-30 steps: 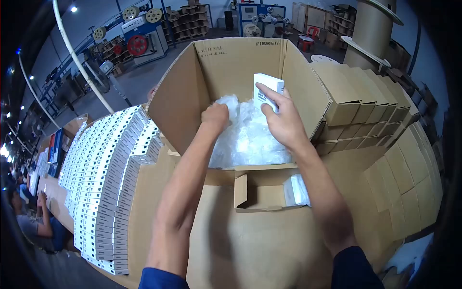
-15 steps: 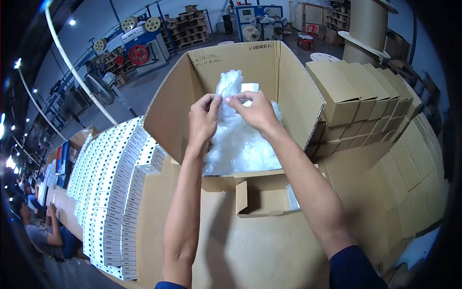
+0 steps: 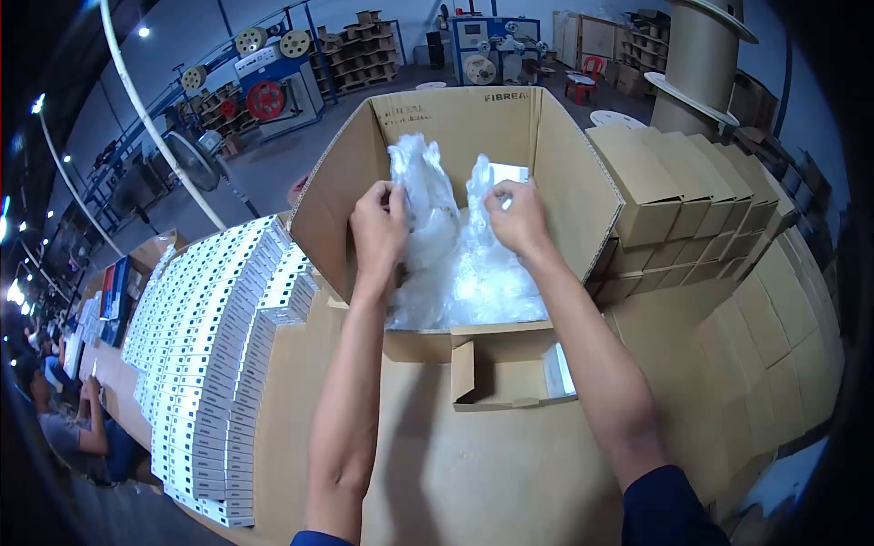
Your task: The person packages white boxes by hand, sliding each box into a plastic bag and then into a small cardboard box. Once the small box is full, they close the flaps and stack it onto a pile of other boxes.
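Inside a large open cardboard box (image 3: pixel 337 191) lies a heap of clear, crinkled plastic bags (image 3: pixel 487 287). My left hand (image 3: pixel 379 227) pinches a raised bunch of plastic bags (image 3: pixel 426 196) near the box's left side. My right hand (image 3: pixel 519 218), fingers curled together, grips another thin piece of clear plastic (image 3: pixel 477 191). The two pieces stand apart at the top and merge with the heap below. Behind my right hand, part of a white box (image 3: pixel 510 171) shows. A small open carton (image 3: pixel 523 402) sits just in front of the large box, with something whitish at its right end.
Rows of small white boxes (image 3: pixel 196 364) are stacked on the left. Brown cartons (image 3: pixel 674 182) are piled at the right, beside flat cardboard (image 3: pixel 760 346). Another person (image 3: pixel 77 419) sits at far left. Machines (image 3: pixel 282 86) and a large spool (image 3: pixel 701 64) stand beyond.
My hands were close together on the plastic; they have drawn apart, the left slightly left and the right to the right, each with plastic. The view has shifted a little.
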Demonstrator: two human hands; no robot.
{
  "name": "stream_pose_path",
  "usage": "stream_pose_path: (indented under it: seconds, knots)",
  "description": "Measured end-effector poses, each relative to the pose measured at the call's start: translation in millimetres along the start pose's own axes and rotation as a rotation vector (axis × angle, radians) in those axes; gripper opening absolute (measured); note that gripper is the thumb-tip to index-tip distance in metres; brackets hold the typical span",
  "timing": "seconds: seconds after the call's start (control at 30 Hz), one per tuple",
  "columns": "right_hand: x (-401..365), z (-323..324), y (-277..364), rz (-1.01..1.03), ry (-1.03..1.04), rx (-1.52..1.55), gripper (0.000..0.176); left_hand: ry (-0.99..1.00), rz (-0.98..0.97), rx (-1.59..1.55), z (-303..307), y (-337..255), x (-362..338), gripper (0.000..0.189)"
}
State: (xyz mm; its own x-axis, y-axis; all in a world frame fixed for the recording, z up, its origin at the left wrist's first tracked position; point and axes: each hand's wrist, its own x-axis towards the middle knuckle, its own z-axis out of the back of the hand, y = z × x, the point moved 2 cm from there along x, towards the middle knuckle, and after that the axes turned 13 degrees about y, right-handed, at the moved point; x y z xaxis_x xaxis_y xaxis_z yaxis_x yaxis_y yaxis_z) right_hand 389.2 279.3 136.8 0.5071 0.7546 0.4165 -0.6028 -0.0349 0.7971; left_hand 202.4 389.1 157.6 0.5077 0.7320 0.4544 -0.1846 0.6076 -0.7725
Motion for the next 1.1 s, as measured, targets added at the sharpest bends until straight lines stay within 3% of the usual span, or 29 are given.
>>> stream_pose_path:
  seconds: [0.07, 0.17, 0.2, 0.3, 0.33, 0.43, 0.47, 0.57, 0.67, 0.73, 0.8, 0.87, 0.97, 1.0, 1.1]
  knots:
    - [2.0, 2.1, -13.3, -0.082, 0.031, 0.214, 0.014, -0.079, -0.093, 0.234, -5.6, 5.7, 2.5, 0.027]
    - [-20.2, 21.2, 23.6, -0.022, 0.095, 0.458, 0.013, -0.38, -0.401, 0.455, -19.5, -14.0, -9.5, 0.03]
    - [-21.0, 24.3, 22.4, -0.003, 0.152, 0.403, 0.015, -0.304, -0.389, 0.342, -17.3, -25.6, -14.3, 0.038]
    - [-26.2, 18.0, 10.8, 0.225, 0.329, 0.818, 0.017, 0.158, 0.046, -0.169, -4.9, -54.3, -28.1, 0.043]
    - [-40.9, 24.7, 30.6, 0.228, 0.36, 0.739, 0.017, 0.226, 0.18, -0.294, -1.6, -64.9, -36.3, 0.043]
    - [-70.9, 24.9, 46.6, 0.351, 0.386, 0.623, 0.014, 0.209, 0.069, -0.162, 4.5, -71.6, -61.2, 0.037]
    - [-78.8, 24.2, 46.4, 0.369, 0.383, 0.547, 0.014, 0.089, 0.031, -0.185, 3.7, -72.1, -72.4, 0.029]
    - [-113.0, 22.9, 59.0, 0.397, 0.339, 0.391, 0.016, -0.013, -0.003, -0.387, 4.5, -77.8, -105.0, 0.026]
    - [-147.9, 33.7, 69.1, 0.194, 0.382, 0.752, 0.036, -0.185, -0.037, -0.371, 10.0, -105.6, -149.0, 0.021]
    - [-175.3, 35.7, 82.8, 0.226, 0.361, 0.689, 0.042, -0.258, -0.047, -0.275, 16.0, -120.1, -180.5, 0.021]
    - [-203.7, 37.0, 101.0, 0.269, 0.317, 0.565, 0.048, -0.193, 0.002, -0.259, 18.5, -124.3, -210.1, 0.022]
    - [-231.3, 46.8, 114.2, 0.179, 0.314, 0.499, 0.034, -0.189, -0.032, -0.329, 15.7, -126.1, -235.5, 0.023]
    - [-270.6, 55.2, 116.6, 0.154, 0.268, 0.476, 0.033, -0.218, -0.046, -0.452, 20.2, -119.6, -273.9, 0.025]
    - [-283.0, 55.9, 112.6, 0.102, 0.289, 0.448, 0.032, -0.167, -0.017, -0.352, 23.7, -127.0, -288.5, 0.023]
    - [-314.3, 56.6, 118.7, 0.039, 0.27, 0.617, 0.033, -0.007, 0.106, -0.457, 22.3, -125.6, -327.0, 0.02]
